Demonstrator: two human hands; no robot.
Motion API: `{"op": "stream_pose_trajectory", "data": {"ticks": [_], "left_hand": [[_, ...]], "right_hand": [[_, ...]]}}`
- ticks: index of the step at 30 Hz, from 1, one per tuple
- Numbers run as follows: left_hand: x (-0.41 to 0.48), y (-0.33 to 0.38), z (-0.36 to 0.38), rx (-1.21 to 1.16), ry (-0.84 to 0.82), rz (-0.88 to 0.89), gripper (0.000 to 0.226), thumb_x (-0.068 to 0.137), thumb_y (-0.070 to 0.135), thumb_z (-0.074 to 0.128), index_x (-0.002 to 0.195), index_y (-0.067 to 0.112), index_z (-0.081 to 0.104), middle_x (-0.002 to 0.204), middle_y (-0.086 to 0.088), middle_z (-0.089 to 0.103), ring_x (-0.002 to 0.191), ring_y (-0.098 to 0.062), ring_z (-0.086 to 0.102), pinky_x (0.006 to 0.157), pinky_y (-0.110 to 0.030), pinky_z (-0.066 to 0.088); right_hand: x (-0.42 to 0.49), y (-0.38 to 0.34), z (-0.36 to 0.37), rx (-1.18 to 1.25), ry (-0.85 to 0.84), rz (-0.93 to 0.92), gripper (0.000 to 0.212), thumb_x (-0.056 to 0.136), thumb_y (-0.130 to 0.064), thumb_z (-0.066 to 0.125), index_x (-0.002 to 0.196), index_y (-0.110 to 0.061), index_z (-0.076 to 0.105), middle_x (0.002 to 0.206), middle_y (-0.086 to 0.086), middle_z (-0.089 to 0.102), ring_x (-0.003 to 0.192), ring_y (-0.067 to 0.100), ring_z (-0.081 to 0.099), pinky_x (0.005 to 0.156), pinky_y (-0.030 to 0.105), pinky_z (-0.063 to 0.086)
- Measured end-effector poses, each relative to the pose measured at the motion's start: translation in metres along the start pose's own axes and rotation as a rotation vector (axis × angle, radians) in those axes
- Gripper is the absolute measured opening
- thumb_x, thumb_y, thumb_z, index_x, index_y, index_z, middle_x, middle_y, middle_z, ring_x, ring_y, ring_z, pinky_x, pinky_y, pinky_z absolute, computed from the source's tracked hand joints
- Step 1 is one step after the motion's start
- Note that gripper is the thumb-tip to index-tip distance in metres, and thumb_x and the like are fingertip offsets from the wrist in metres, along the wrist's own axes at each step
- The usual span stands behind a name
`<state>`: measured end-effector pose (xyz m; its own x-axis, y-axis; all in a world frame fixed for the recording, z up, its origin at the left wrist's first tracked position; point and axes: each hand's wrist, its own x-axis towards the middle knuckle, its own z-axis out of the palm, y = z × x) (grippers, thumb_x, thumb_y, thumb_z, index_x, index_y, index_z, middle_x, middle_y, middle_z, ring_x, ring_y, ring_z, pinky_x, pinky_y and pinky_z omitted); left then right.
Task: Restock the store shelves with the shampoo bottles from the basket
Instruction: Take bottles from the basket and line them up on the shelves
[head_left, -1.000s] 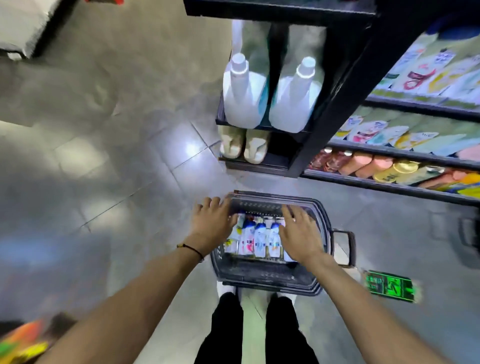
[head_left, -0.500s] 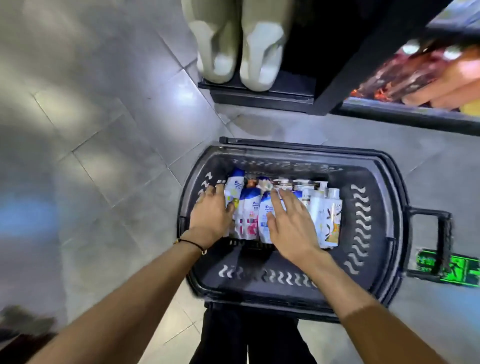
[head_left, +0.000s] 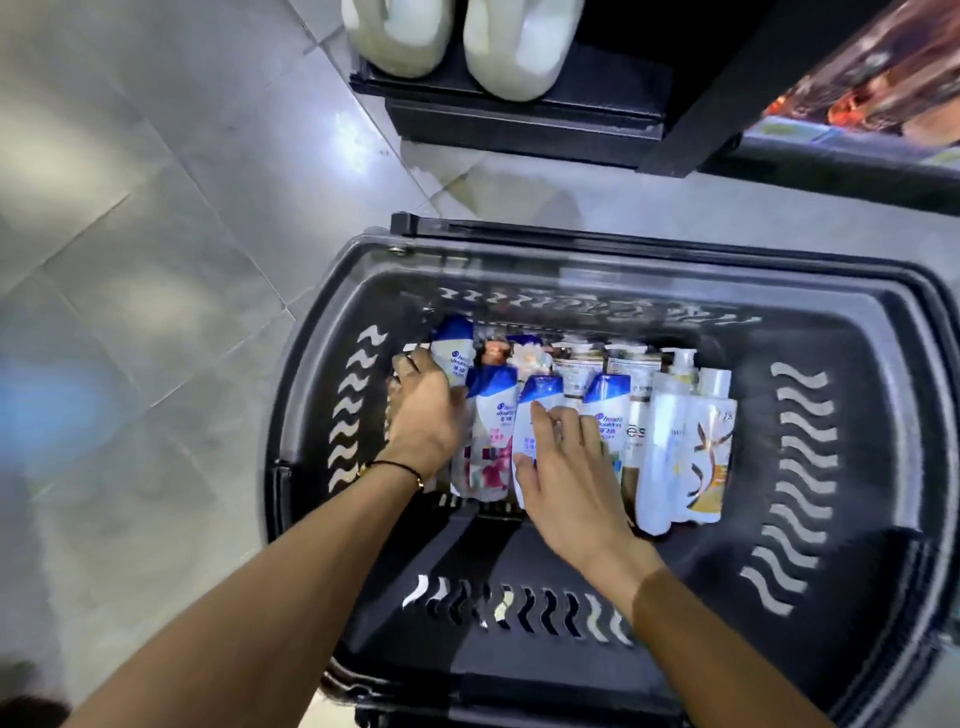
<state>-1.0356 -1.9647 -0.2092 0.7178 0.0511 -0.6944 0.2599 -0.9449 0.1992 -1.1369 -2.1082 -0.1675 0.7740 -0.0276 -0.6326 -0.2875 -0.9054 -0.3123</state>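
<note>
The left hand (head_left: 423, 415) is curled round the end bottle (head_left: 456, 353), white w/ a blue cap, at the left end of the row. A thin black band (head_left: 400, 467) is worn at that wrist. The right hand (head_left: 566, 478) is laid flat, fingers straight & slightly spread, on the middle bottles (head_left: 491, 415); nothing is gripped by it. The bottles are packed side by side on the basket btm, toward its far-left corner, caps pointed at the far edge. The black basket (head_left: 623, 244) is set on a grey tile floor (head_left: 130, 208). Beyond its far edge a black shelf (head_left: 519, 111) is seen, w/ two big pale jugs (head_left: 519, 47) on it.
</note>
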Motion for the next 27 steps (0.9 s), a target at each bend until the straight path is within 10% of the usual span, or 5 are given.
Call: {"op": "stream_pose_trajectory", "data": {"ticks": [4,12,20,27], "left_hand": [[-0.028,-0.007,-0.024,-0.098,-0.019,0.05,0.056,0.098,0.026,0.061,0.136,-0.01,0.042,0.144,-0.026,0.038,0.135,-0.046,0.038,0.114,-0.052,0.033],[-0.113,-0.036,-0.085,-0.542,-0.017,0.245,0.031,0.097,0.031,0.067,0.108,0.041,0.039,0.102,0.017,0.066,0.089,-0.003,0.067,0.07,-0.015,0.051],[-0.12,-0.055,-0.098,-0.895,-0.127,0.179,0.033,0.094,0.013,0.07,0.117,0.023,0.048,0.097,0.009,0.075,0.083,-0.008,0.072,0.069,-0.019,0.056],[-0.119,-0.063,-0.094,-1.082,-0.072,0.107,0.037,0.088,0.008,0.076,0.115,0.018,0.052,0.104,-0.005,0.075,0.09,-0.02,0.074,0.071,-0.028,0.061]], "right_hand": [[0.017,0.0,-0.002,-0.071,-0.007,-0.029,0.072,0.102,-0.044,0.052,0.159,-0.015,0.02,0.148,0.009,0.032,0.135,0.03,0.029,0.11,0.041,0.036],[0.074,-0.01,0.002,-0.283,-0.078,-0.01,0.096,0.08,-0.041,0.077,0.156,-0.022,0.021,0.153,0.018,0.029,0.138,0.038,0.02,0.108,0.054,0.023],[0.069,-0.01,0.025,-0.147,0.146,-0.112,0.082,0.072,-0.043,0.085,0.14,-0.027,0.042,0.124,0.004,0.062,0.125,0.03,0.036,0.088,0.044,0.017],[0.047,-0.024,0.042,0.788,0.18,-0.044,0.057,0.088,-0.017,0.079,0.135,-0.022,0.046,0.123,-0.003,0.056,0.102,0.009,0.053,0.084,0.024,0.046]]}}
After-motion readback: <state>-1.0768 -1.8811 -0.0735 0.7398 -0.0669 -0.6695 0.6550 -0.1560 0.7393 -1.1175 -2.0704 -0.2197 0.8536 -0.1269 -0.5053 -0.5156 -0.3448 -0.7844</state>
